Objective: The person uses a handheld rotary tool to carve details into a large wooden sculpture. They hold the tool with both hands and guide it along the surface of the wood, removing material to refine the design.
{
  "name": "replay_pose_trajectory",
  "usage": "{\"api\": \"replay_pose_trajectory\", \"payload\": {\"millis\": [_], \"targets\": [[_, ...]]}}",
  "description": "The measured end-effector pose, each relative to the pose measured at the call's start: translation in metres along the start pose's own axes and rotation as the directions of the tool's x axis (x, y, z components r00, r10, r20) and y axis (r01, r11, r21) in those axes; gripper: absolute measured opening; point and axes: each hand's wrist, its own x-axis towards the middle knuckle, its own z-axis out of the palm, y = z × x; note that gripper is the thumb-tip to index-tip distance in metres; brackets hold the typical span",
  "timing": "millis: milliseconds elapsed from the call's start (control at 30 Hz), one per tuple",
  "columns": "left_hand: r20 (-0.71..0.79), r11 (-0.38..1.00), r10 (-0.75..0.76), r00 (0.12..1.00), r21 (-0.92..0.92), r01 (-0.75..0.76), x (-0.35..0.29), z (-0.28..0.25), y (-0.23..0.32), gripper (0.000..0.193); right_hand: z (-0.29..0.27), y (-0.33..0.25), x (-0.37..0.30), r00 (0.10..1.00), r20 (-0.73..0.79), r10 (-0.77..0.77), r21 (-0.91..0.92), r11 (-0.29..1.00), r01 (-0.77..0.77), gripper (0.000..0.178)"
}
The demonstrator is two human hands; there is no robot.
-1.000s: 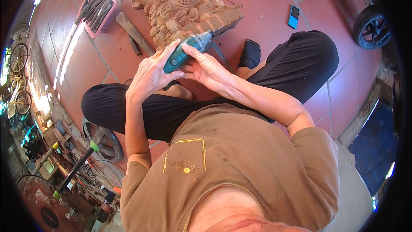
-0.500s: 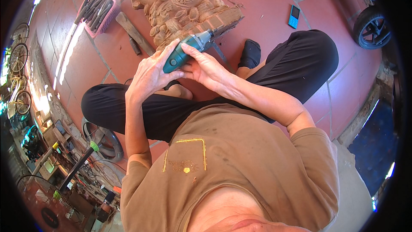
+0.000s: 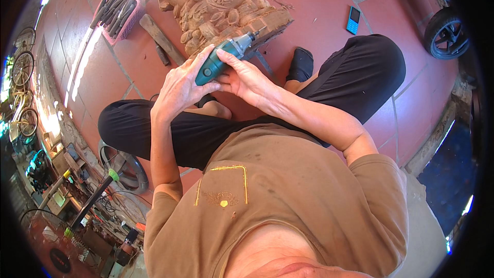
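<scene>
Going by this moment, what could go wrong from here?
The green rotary tool has its bit close to the carved brown piece, contact unclear; a slip might gouge it. The left hand and right hand hold the tool without gloves, so a jolt might nick fingers.

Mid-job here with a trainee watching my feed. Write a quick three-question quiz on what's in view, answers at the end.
1. True or false: the blue phone lies inside the pink basket.
2. Pick one: how many hands hold the green power tool? A) none B) one C) two
3. Name it: what large brown thing sits just beyond the tool, reaching the top edge of the picture?

Key:
1. False; it lies on the tiled floor.
2. C; the left hand and the right hand both hold it.
3. A carving.
</scene>
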Motion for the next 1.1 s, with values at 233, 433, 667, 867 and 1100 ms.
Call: {"api": "replay_pose_trajectory", "payload": {"millis": [233, 433, 667, 867, 1100], "targets": [[-0.032, 1.000, 0.023, 0.999, 0.001, -0.023, 0.001, 0.002, -0.004, 0.089, 0.000, -0.001, 0.005, 1.000, 0.005, -0.005, -0.001, 1.000, 0.005, 0.039], [0.033, 0.996, -0.083, 0.996, -0.004, 0.084, 0.002, -0.003, 0.003, 0.089, 0.003, -0.002, 0.005, 1.000, 0.013, -0.019, -0.003, 1.000, 0.019, 0.039], [-0.034, 0.999, -0.016, 0.999, 0.047, 0.017, 0.002, 0.002, -0.004, 0.090, 0.002, -0.003, 0.009, 1.000, 0.015, -0.007, -0.015, 1.000, 0.007, 0.040], [-0.032, 0.997, -0.028, 0.999, 0.073, 0.030, 0.003, 0.003, -0.007, 0.091, 0.002, -0.002, 0.013, 1.000, 0.005, -0.012, -0.030, 0.999, 0.012, 0.041], [-0.047, 0.999, 0.003, 0.999, 0.045, -0.001, 0.003, 0.003, -0.007, 0.090, 0.003, -0.002, 0.013, 1.000, -0.001, -0.031, -0.032, 0.999, 0.031, 0.042]]}}
